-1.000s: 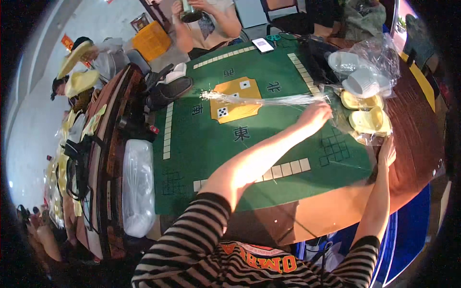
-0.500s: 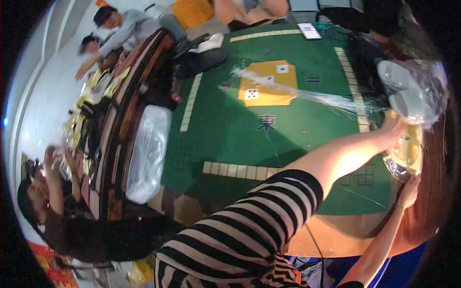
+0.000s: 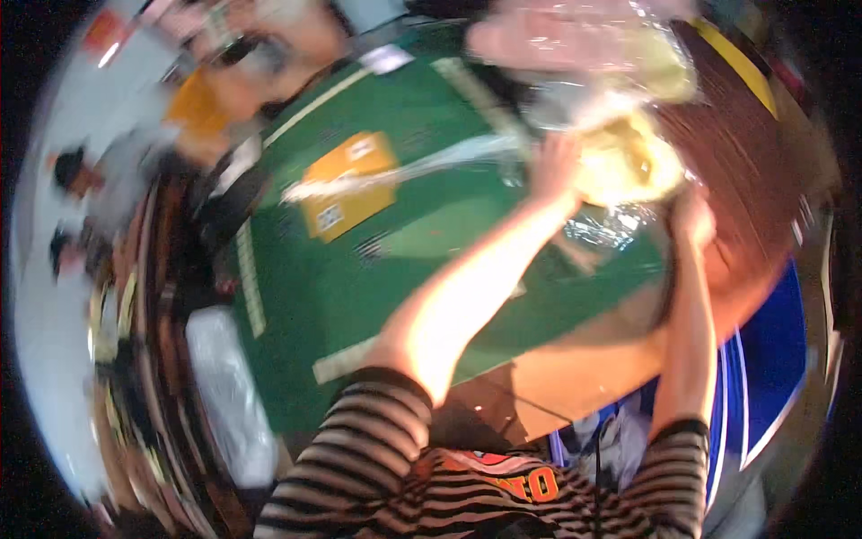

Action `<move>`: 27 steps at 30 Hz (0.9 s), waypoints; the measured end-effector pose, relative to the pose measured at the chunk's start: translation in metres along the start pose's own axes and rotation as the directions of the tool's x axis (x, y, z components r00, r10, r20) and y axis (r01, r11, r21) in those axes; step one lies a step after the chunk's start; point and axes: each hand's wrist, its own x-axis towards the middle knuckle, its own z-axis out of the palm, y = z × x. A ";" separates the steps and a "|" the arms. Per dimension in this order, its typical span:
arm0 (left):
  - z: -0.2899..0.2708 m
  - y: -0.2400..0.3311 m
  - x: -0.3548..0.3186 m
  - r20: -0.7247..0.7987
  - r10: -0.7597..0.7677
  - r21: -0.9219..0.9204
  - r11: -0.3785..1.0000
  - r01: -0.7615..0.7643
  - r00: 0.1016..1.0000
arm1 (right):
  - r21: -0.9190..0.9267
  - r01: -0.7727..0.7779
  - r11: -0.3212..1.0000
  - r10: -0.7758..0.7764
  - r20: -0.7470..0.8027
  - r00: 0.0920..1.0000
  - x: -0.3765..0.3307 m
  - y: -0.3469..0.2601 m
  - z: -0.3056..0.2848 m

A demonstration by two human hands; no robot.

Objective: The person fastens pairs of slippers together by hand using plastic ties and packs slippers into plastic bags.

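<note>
A yellow cup-shaped piece [image 3: 628, 166] with clear plastic wrap [image 3: 606, 225] about it is held between my hands over the right side of the green table. My left hand [image 3: 558, 171] is closed on its left edge. On the other side my right hand [image 3: 693, 220] is closed at the edge of the piece and its wrap; blur hides the exact fingertips. Beyond them lie pale pink pieces [image 3: 548, 40] in clear plastic, with a yellowish one and a grey-white one [image 3: 552, 103] beside them.
The green table top [image 3: 305, 287] carries rows of pale tiles [image 3: 251, 278], an orange square [image 3: 350, 189] and a long twisted strip of clear plastic [image 3: 431, 162]. A wrapped white bundle [image 3: 229, 395] stands left of the table. A brown surface [image 3: 736, 135] lies right. People sit at the far left.
The view has swung to the right. My hands have come nearer with the yellow piece, and pink plastic-wrapped pieces have come into sight beyond them.
</note>
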 end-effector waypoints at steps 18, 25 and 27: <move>-0.073 -0.025 -0.042 0.060 0.083 0.036 0.996 -0.085 0.995 | 0.240 0.082 0.967 -0.030 -0.214 0.976 0.001 0.009 -0.007; -0.078 -0.027 -0.047 0.106 0.112 0.078 0.990 -0.121 0.988 | 0.485 0.091 0.870 0.042 -0.257 0.966 0.007 0.013 -0.005; -0.070 -0.008 -0.039 0.167 0.198 -0.086 0.979 -0.185 0.966 | 0.537 0.049 0.842 0.121 -0.277 0.953 0.016 0.025 -0.001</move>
